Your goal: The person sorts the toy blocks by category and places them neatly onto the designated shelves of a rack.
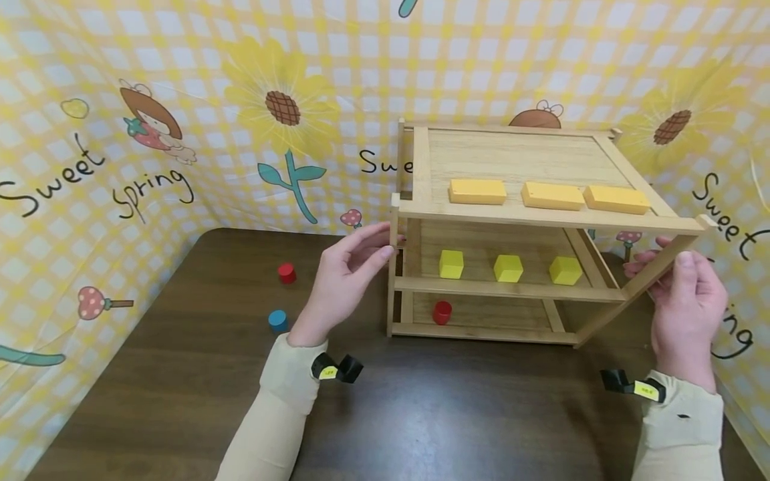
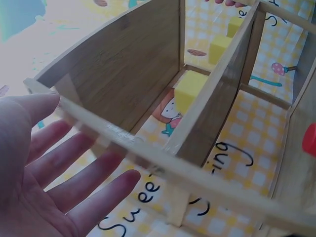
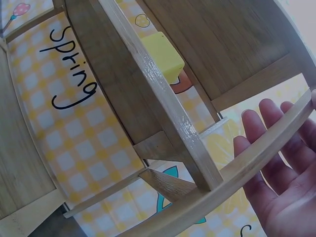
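A three-tier wooden shelf stands between my two hands. My left hand holds its left front post, thumb in front and fingers reaching behind. At the right front post, my right hand grips with the thumb on the near side; its fingers show beyond the wood. Three orange-yellow rectangular blocks lie in a row along the top tier's front. On the middle tier sit three yellow cubes, also seen from the side in the left wrist view. One red cylinder stands on the bottom tier.
Left of the shelf, another red cylinder and a blue cylinder stand on the dark wooden table. A yellow checked cloth with flower prints hangs behind and along both sides.
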A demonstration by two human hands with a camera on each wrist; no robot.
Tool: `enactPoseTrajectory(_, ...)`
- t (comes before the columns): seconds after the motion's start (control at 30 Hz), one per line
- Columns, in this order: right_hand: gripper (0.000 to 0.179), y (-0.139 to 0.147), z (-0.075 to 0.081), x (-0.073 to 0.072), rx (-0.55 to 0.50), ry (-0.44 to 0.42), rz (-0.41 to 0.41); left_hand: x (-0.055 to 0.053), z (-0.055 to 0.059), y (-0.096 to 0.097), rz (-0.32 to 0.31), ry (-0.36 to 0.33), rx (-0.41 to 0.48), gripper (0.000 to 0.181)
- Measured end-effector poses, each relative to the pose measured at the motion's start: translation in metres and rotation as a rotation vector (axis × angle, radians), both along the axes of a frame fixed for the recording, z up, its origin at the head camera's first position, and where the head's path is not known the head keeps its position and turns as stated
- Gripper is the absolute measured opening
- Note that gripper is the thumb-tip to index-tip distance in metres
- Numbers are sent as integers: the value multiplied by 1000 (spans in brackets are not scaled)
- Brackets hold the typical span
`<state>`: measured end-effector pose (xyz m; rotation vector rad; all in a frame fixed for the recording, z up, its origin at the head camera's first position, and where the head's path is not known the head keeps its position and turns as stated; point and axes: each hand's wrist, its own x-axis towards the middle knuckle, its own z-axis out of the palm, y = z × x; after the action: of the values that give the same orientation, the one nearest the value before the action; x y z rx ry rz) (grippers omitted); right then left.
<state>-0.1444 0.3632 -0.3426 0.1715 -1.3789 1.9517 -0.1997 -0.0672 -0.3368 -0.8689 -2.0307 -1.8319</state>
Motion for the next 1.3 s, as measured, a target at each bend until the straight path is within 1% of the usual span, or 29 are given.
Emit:
enactPoseTrajectory(0.07,41,0,0,0,7,-3,-5,0,2,-5,14,9,0,35)
enactPoseTrajectory(0.23,42,1,1,-2,-8,1,-5,-2,3,-18,7,-5,6,36)
enactPoseTrajectory(0.33,43,1,2,-2,-18,3,-10,-3,3,-25,29,-16,-13,36)
enactPoseTrajectory(0.47,42,2,2,-2,-17,-8,-28,-4,3,-35,79,-24,-54,35)
enactPoseTrajectory(0.63,41,2,0,-2,-16,-6,-46,-6,3,-49,138,-12,-116,33)
enactPoseTrajectory(0.77,40,2,0,-2,-1,-6,-71,-11,1,-63,213,-18,-161,33)
enactPoseTrajectory(0.87,40,2,-1,-2,5,-10,-85,-15,-1,-74,268,-29,-178,35)
enactPoseTrajectory(1.13,40,2,-2,-3,-12,2,-53,-22,-3,-98,360,-46,-224,35)
enactPoseTrajectory(1.3,40,1,-2,-2,16,-27,-82,-22,-4,-112,398,-51,-250,34)
